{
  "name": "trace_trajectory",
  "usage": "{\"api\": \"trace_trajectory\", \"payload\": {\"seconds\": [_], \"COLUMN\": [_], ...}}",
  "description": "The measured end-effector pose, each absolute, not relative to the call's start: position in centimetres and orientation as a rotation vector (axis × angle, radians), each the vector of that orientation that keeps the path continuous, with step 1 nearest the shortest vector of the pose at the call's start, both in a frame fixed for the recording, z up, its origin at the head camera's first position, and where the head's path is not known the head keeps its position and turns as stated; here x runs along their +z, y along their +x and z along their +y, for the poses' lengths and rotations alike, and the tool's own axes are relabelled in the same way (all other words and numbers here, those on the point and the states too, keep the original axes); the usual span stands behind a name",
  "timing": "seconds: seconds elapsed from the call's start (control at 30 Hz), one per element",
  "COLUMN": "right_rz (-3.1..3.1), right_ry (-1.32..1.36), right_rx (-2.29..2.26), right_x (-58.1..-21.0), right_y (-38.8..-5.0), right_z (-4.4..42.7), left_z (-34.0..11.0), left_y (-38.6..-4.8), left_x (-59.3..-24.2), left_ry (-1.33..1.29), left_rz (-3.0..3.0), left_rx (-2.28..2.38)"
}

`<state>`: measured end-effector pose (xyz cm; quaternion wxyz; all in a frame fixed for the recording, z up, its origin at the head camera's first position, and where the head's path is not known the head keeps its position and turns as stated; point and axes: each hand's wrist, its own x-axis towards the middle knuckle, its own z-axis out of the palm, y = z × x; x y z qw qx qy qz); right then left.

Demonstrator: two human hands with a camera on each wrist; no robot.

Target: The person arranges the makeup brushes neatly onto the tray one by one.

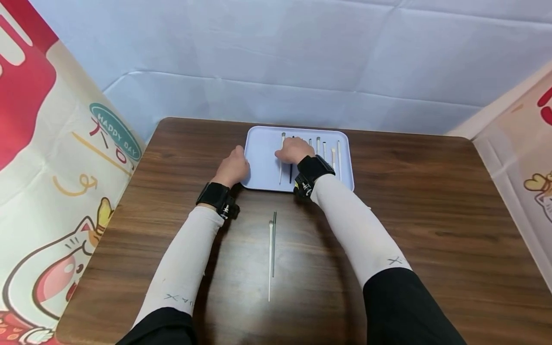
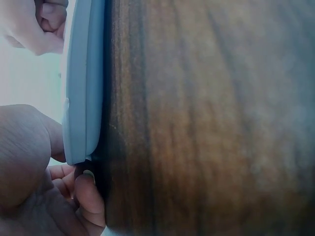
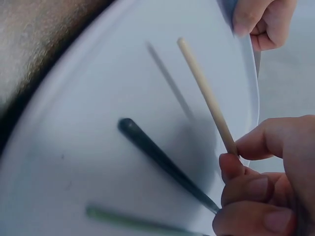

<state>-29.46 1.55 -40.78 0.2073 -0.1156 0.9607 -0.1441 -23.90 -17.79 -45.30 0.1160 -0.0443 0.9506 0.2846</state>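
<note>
A white rectangular tray (image 1: 262,165) lies at the far middle of the table. My left hand (image 1: 233,166) grips its left edge, and in the left wrist view the rim sits between thumb and curled fingers. Over the tray, my right hand (image 1: 295,150) pinches a slim brush by its pale handle (image 3: 207,96). The handle's end is raised off the tray and casts a shadow. Beside it lies a brush with a dark handle (image 3: 165,162), then one with a green handle (image 3: 140,222). My right hand and wrist hide part of the row of brushes.
Several more brushes, one with a white handle (image 1: 339,158), lie in the tray's right half. Nearer me on the wooden table (image 1: 431,230) are a pale brush (image 1: 270,258) and a dark slim brush (image 1: 274,244), side by side. A white cloth (image 1: 284,57) hangs behind.
</note>
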Motion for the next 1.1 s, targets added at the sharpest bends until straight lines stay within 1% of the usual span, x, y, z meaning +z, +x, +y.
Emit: {"api": "trace_trajectory", "payload": {"seconds": [0.53, 1.1], "right_rz": [2.694, 2.678], "right_ry": [-0.292, -0.279], "right_rx": [-0.332, -0.322], "right_x": [-41.71, -41.36], "right_y": [-30.05, -29.85], "right_z": [1.3, 1.49], "left_z": [-17.47, -17.29], "left_y": [-23.69, -23.73], "left_x": [-45.2, -45.16], "left_ry": [-0.13, -0.107], "left_rz": [2.787, 2.802], "left_rx": [0.829, 0.801]}}
